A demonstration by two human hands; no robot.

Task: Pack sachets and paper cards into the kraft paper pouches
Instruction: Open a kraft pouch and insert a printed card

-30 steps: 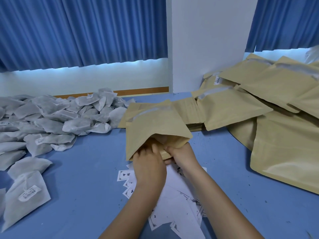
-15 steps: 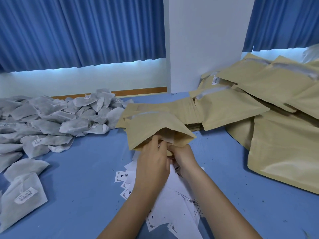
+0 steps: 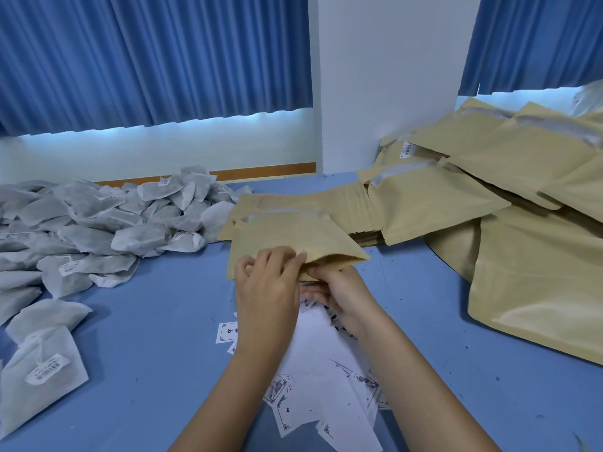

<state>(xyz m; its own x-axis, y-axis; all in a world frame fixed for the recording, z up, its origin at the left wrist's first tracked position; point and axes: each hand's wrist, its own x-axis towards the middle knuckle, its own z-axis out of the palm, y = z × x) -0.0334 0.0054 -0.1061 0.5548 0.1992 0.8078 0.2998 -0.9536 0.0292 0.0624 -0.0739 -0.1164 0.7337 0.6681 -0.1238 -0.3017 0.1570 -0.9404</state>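
A kraft paper pouch [image 3: 287, 236] is held just above the blue table at centre, its near end towards me. My left hand [image 3: 267, 288] pinches that near edge from the left. My right hand [image 3: 339, 295] grips the same edge from below on the right, thumb on the paper. White paper cards [image 3: 319, 380] with black printed borders lie scattered under my forearms. A heap of grey-white sachets [image 3: 98, 233] with small labels covers the left of the table. What the pouch holds is hidden.
A flat stack of kraft pouches [image 3: 352, 203] lies behind the held one. Larger filled kraft pouches [image 3: 528, 256] are piled at the right. A white pillar [image 3: 385, 79] and blue curtains [image 3: 146, 57] stand behind the blue table [image 3: 156, 337].
The pouch has tipped from upright towards flat and sunk lower. My left hand has slid up onto its near edge; my right hand stays under it.
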